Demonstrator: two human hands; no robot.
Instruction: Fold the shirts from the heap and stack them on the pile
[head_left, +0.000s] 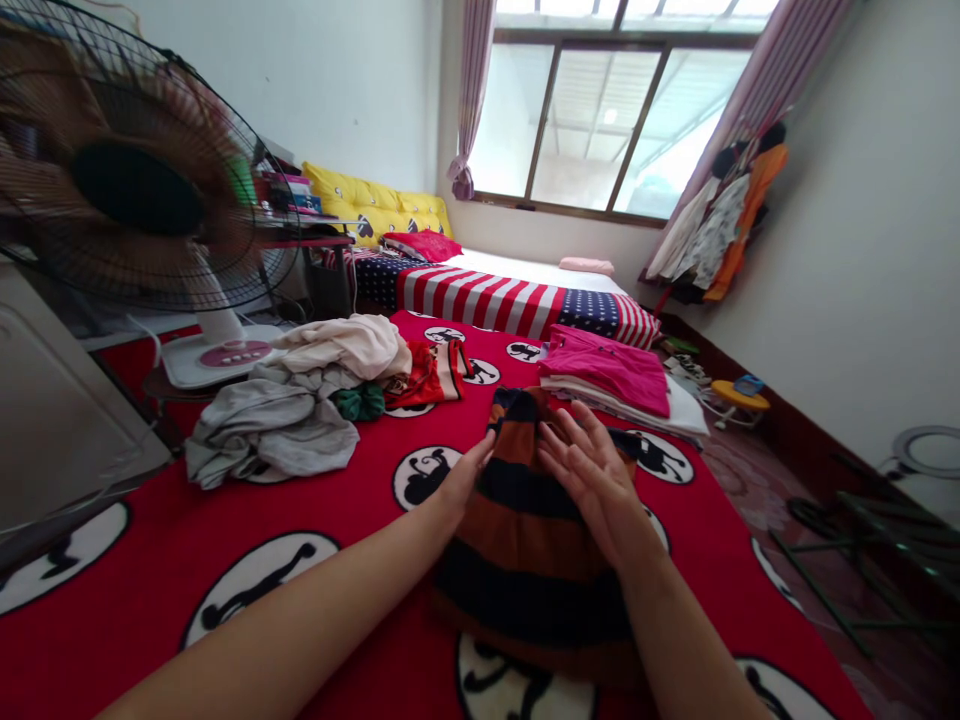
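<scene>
A brown and black striped garment (525, 545) lies on the red patterned bedspread (360, 530) in front of me. My left hand (469, 475) is at the garment's upper left edge, its fingers partly hidden by the cloth. On the upper right part of the garment rests my right hand (589, 470), palm down with its fingers spread. Left of the garment is a loose heap of grey and cream clothes (300, 400), with a dark green piece and a red piece beside it. Beyond my right hand sits a folded stack topped by a pink garment (604, 370).
A standing fan (139, 190) is at the left, its base on a stool. Farther back are a bed with a stars-and-stripes cover (487, 300) and a window. Clothes hang on the right wall, above a small yellow stool (739, 395) and a dark green metal frame.
</scene>
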